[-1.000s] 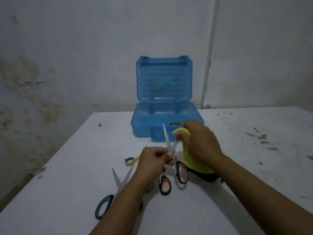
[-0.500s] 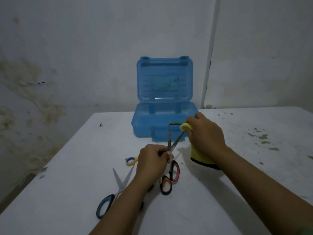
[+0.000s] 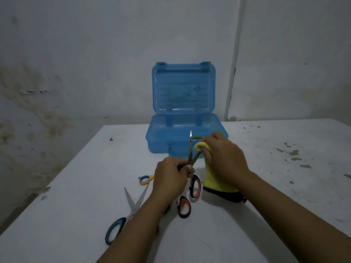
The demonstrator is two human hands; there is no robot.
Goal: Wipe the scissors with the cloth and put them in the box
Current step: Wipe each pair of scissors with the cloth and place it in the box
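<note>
Left hand (image 3: 171, 179) clamped at pivot of red-handled scissors (image 3: 190, 164), blades up, just before open blue box (image 3: 182, 130). Right hand (image 3: 224, 156) pinching yellow cloth (image 3: 214, 184) on right blade; cloth lower than half a second ago, so wiping mid-stroke. Covered blade hidden; box contents unclear.

Red-handled scissors (image 3: 191, 162) held upright, blades parted, one blade wrapped in yellow cloth (image 3: 216, 184); open blue box (image 3: 185, 133) stands just behind.
</note>
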